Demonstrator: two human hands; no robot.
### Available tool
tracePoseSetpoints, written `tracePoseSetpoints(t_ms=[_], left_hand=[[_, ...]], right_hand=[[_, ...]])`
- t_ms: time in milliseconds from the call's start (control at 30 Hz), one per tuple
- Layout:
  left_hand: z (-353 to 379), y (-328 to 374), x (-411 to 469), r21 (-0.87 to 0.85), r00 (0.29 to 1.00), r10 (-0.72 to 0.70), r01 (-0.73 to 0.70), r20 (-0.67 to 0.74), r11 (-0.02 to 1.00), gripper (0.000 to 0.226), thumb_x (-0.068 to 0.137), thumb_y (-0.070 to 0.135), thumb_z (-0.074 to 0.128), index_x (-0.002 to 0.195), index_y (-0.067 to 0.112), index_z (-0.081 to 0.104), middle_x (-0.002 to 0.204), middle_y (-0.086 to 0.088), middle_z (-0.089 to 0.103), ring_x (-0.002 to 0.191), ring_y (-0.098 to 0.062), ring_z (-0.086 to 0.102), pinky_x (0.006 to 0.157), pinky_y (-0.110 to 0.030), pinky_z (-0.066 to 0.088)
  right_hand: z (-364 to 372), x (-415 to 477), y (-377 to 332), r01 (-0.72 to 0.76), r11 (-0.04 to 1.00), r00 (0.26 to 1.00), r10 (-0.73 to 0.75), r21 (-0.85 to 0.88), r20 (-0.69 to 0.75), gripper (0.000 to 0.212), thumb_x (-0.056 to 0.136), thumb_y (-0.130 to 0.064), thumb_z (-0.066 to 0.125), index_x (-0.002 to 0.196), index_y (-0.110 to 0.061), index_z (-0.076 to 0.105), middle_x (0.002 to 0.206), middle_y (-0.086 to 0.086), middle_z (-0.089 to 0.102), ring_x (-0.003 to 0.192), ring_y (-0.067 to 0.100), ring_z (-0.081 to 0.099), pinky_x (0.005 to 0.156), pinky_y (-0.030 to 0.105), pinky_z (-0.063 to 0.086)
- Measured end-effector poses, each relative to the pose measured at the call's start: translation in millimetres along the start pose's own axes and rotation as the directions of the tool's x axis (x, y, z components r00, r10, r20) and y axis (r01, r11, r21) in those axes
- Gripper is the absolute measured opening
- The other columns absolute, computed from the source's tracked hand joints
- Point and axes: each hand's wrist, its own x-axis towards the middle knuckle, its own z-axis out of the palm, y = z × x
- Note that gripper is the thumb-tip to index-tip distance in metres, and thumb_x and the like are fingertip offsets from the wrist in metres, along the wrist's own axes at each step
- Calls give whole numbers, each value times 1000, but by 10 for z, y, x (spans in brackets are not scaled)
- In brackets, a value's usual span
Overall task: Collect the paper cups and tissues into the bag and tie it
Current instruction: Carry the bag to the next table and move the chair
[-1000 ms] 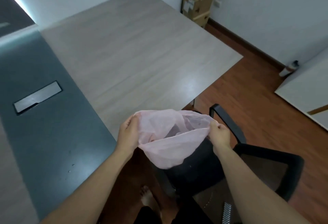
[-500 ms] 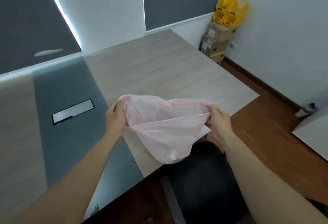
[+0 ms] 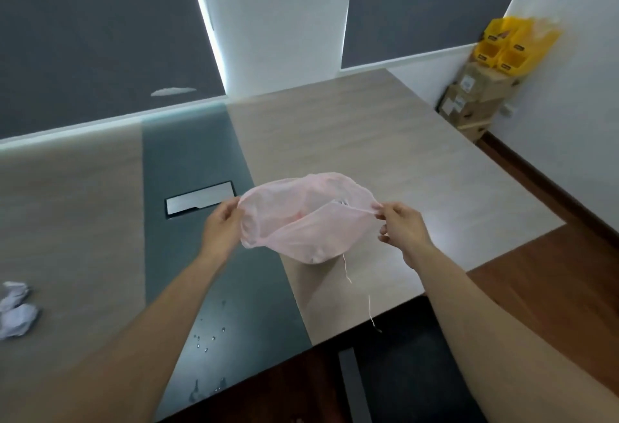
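Grips the left rim of a thin pink bag [image 3: 301, 225] with curled fingers of the left hand [image 3: 221, 228] and pinches the right rim with the right hand [image 3: 402, 231], holding the mouth open at centre frame above the table [image 3: 368, 141]. Shows crumpled white tissues [image 3: 15, 312] on the table at lower left, well apart from it.

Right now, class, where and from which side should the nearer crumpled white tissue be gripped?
Pinch the nearer crumpled white tissue across its raised folds, straight down from above: it lies as a soft lump on the wood-grain table. The left hand is on its side, but it pinches the thin pink plastic bag.
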Motion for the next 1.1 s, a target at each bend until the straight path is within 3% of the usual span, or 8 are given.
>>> tracePoseSetpoints(t_ms=[133, 200, 267, 367, 533, 767, 933, 1100], left_hand=[[-176, -213, 22, 4, 999, -48, 48, 5, 999, 56, 87, 38, 69, 141, 27, 67, 127, 3, 76, 116, -19, 74, 106, -52, 58], [-187, -275, 16, 23, 1000, -22, 22, -3, 999, 51, 93, 36, 67, 143, 28, 64, 130, 3, 73, 119, -18, 72, 109, -50, 56], [-145, -285, -71, 54, 999, 34, -33, -26, 998, 44, 102, 27, 64, 146, 25, 62, 136, 3, 69, 120, -14, 68, 109, -35, 53], [-39, -284, -273, 156, 977, 170, -149, -129, 976, 39, 106, 20, 57, 145, 23, 61, 139, 2, 60, 114, -8, 62, 88, -2, 40], [206, -161, -897, 216, 907, 372, -331, -196, 919, 32, 103, 15, 55, 131, 26, 67, 121, 2, 54, 100, -9, 59, 83, -7, 45], [876, -363, -2034, 253, 877, 457, -481, 147, 840, 24, 107, 13, 59, 123, 25, 70, 112, 9, 63, 95, -13, 63, 76, -26, 52], [1623, -694, -3076, 238, 883, 284, -388, 374, 891, 23, 109, 24, 57, 122, 37, 70, 116, 16, 70, 105, -4, 67, 86, -21, 54], [2327, -1205, -3964, 312, 812, 199, -420, 549, 852, 21, 110, 35, 56, 123, 36, 72, 117, 18, 66, 108, -3, 67, 96, -32, 57]], right_hand=[[77, -46, 179, -15, 1000, 1000, 16, -25, 10, 17, 108, -24, 62, 111, -18, 78, 113, 6, 80, 65, 19, 60, 81, 45, 66], [31, -90, 236, -10, 999, 999, 11, -37, 30, 18, 107, -28, 64, 118, -20, 76, 115, 4, 80, 69, 19, 64, 78, 41, 65], [-54, -150, 272, -7, 999, 999, 10, -50, 48, 23, 106, -29, 64, 127, -22, 71, 117, 3, 79, 73, 19, 68, 75, 37, 65], [-230, -268, 335, -39, 996, 998, 43, -81, 53, 42, 102, -25, 66, 143, -24, 59, 119, 0, 77, 82, 23, 76, 73, 36, 65], [-665, -540, 462, -39, 989, 994, 54, -145, 98, 57, 103, -25, 64, 158, -24, 46, 123, -3, 75, 91, 24, 79, 79, 38, 66], [-1595, -1107, 750, 33, 977, 979, 11, -212, 202, 44, 105, -25, 65, 148, -25, 55, 118, 0, 78, 83, 19, 79, 77, 35, 65], [-2527, -1553, 1266, 96, 930, 949, 22, -355, 314, 37, 109, -31, 62, 145, -29, 54, 124, -2, 75, 86, 17, 80, 80, 37, 67], [-3395, -1950, 1917, 131, 826, 946, 62, -548, 320, 30, 110, -40, 58, 139, -33, 60, 118, -7, 75, 99, 12, 75, 93, 41, 63]])
